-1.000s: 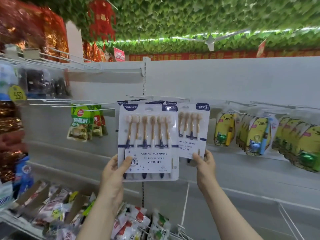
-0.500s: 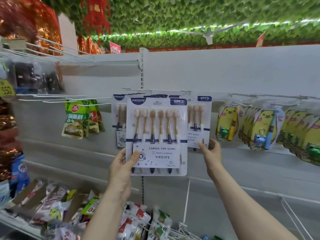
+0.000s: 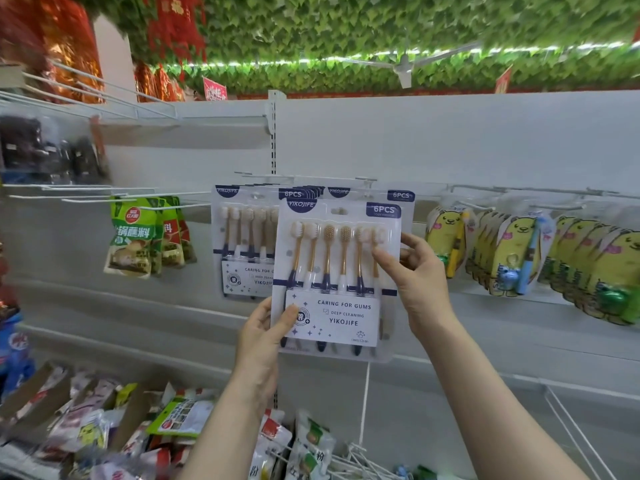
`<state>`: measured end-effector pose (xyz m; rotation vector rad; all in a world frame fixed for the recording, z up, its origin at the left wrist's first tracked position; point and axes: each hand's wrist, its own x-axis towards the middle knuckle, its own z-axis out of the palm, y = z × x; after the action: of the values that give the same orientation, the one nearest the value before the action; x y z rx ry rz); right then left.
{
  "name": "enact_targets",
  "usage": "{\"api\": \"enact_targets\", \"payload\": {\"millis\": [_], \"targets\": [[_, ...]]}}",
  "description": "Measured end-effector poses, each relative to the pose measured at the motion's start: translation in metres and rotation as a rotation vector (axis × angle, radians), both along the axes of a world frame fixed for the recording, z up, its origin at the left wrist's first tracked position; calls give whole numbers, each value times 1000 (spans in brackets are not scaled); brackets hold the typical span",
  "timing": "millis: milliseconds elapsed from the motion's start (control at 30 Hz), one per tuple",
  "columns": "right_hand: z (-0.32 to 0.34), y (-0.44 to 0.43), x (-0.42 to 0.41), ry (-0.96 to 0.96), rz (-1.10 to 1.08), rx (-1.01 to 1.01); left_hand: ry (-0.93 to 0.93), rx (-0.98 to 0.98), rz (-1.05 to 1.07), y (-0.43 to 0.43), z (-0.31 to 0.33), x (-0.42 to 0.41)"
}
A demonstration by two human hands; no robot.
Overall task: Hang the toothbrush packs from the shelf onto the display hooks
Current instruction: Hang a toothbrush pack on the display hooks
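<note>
We held one toothbrush pack [image 3: 341, 268] upright between our two hands, in front of the white back panel [image 3: 450, 143]; it carried six brushes side by side, a "6PCS" tab at its top right corner and a "YIKOJIFE" label across its lower half; our left hand [image 3: 263, 337] gripped its lower left corner, thumb pressed on the front and fingers behind; our right hand [image 3: 419, 278] pinched its right edge, thumb lying over the rightmost brush heads and the other fingers curled behind the card; the pack's hang slot sat a little lower than the wire display hooks [image 3: 304, 176], and the pack overlapped two hung groups of the same product; the left group [image 3: 242, 244] was a stack whose packs overlapped too tightly for us to count; of the right group [image 3: 401, 195] we could see only the top and one edge; to the left hung green sauce packets [image 3: 133, 237], three that we could make out, on one wire hook; to the right hung yellow cartoon packs [image 3: 512, 251] in three bunches; below, the lower shelf [image 3: 34, 386] held a jumble of loose packets, blurred and uncountable.
</note>
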<state>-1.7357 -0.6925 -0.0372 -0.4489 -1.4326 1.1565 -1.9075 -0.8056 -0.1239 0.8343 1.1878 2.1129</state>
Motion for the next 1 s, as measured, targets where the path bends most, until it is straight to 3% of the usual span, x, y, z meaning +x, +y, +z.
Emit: {"api": "enact_targets", "payload": {"millis": [533,1000], "targets": [[13,27,6,81,-108,45,59,3,-56,33,22,6],[16,96,-2,45,-116,-44,-20,-95,-18,98,17,11]]}}
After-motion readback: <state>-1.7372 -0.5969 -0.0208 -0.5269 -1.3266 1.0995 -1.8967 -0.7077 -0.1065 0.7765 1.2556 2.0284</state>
